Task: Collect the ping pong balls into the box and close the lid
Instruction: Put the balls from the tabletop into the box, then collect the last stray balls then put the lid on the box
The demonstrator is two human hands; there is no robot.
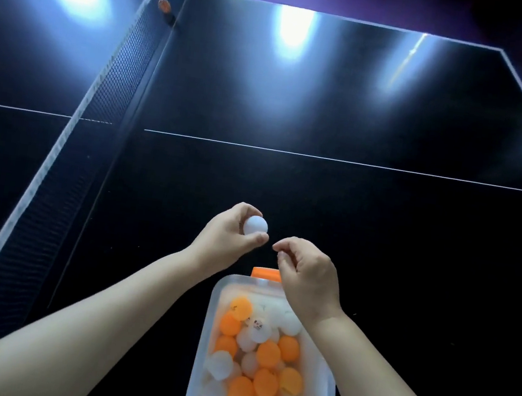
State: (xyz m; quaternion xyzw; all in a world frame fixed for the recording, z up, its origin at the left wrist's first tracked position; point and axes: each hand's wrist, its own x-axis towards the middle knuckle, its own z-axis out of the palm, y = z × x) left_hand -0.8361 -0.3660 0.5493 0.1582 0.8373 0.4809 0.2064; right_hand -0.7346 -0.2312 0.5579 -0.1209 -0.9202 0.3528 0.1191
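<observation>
Box (199,374) runs off the bottom edge; left hand (225,238) pinches white ball (255,225)

Frosted, see-through white on the box (214,308), and inside it a jumble of balls (268,353), bright orange mixed with matte white, one white one carrying small dark print (257,326). Orange clip (264,273) at the box's far end. Just beyond that, a lone ball (255,225), plain white. The table (351,210) under the box reads near-black, ruled with thin white lines. Far left of the box, the net (114,83): black mesh, pale top band, an orange ball (163,5) by its far end.
</observation>
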